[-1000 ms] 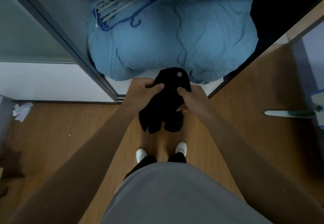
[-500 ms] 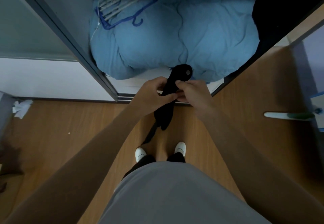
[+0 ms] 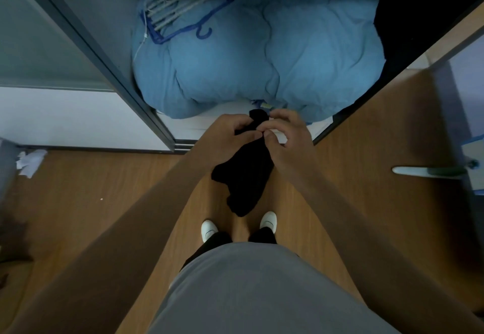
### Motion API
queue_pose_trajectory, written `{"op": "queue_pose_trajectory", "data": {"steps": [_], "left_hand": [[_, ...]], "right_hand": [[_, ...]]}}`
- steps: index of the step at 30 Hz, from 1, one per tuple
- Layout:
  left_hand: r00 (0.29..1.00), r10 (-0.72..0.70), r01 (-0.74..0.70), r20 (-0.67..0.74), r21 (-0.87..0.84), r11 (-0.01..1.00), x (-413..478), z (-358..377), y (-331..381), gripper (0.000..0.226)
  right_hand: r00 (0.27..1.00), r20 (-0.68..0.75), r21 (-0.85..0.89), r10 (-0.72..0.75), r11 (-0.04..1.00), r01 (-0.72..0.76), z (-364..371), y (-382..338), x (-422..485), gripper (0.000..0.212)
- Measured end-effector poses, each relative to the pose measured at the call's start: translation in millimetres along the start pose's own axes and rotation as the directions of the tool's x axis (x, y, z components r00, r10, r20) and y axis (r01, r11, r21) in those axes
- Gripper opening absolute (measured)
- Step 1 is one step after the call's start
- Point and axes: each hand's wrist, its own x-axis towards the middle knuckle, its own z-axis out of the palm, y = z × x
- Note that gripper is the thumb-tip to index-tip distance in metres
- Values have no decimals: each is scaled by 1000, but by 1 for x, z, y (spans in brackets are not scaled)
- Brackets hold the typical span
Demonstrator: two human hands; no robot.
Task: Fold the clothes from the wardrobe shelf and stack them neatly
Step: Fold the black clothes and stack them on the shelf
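A small black garment (image 3: 245,176) hangs in the air in front of me, above the wooden floor and just before the open wardrobe. My left hand (image 3: 230,134) grips its upper edge from the left. My right hand (image 3: 284,137) pinches the same upper edge from the right, fingertips touching the cloth beside the left thumb. The cloth's top pokes up between both hands, and its lower part dangles loosely towards my shoes. How it is folded cannot be made out.
The wardrobe's bottom compartment holds a bulky blue duvet (image 3: 262,56) with blue and grey hangers (image 3: 180,9) on top. A grey sliding door frame (image 3: 110,66) runs at left, a wooden door (image 3: 392,124) at right. Crumpled paper (image 3: 30,161) lies on the floor at left.
The hands came together and the garment bunched into a narrow strip, then it spread wider again below the hands. Both hands shifted slightly right and keep hold of the top edge.
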Motion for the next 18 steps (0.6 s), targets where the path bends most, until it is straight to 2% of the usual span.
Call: {"op": "queue_pose_trajectory", "data": {"steps": [2,5,8,10,14,16,18], "left_hand": [[1000,9,-10,30,24,1000,-1,-5,1,17],[996,29,-33,82,45,998,-6,-9,3,19],[996,57,-58,74,22,998,-11,-10,3,19],[998,45,-45,44,-3,999,-13,-12,2,17],[1000,30,-31,-8,-62,998,-16,-12,0,11],[999,22,-25,-30,-123,992,-18,-11,-1,20],[996,60,-65,-58,-82,995,-20,-12,-4,23]], "right_hand": [[996,-16,44,-93,995,94,-6,1,1,16],[974,157,81,-162,985,151,-15,3,7,23],[947,273,-7,-171,984,180,-17,3,15,15],[940,276,-3,-198,978,207,-18,2,19,11],[947,255,-7,-197,979,205,-15,0,19,16],[959,227,8,-171,985,174,-12,-4,16,19],[964,218,28,-153,988,151,-12,-7,15,20]]}}
